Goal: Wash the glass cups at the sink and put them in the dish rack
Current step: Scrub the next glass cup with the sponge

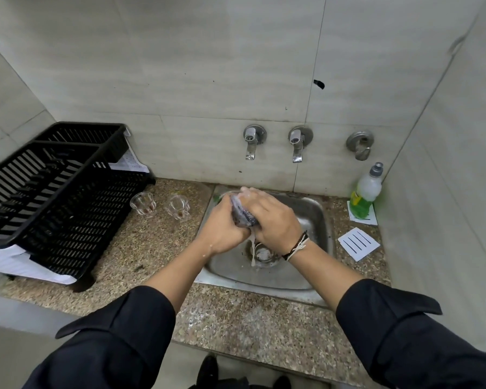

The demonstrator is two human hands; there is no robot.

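**Scrubbing over the sink, two cups waiting on the counter**

At the left of the frame a black dish rack (48, 189) stands on the speckled counter (141, 248), its slots bare. Just right of it, two clear glass cups (142, 204) (178, 207) stand upright, near each other but apart, each with a brownish residue at the bottom. At the right edge a green soap bottle (366, 192) stands in the corner, with a white slotted soap dish (358, 243) below it. Two taps (251, 141) (298, 143) jut from the tiled wall above the steel sink (312, 211).

In the centre, over the sink, both hands meet. The left hand (222, 226) and right hand (275, 217) curl round a dark scrubber (243, 214); a glass rim barely shows at their upper edge, otherwise hidden. Soapy water drips from the hands toward the drain (261, 252).
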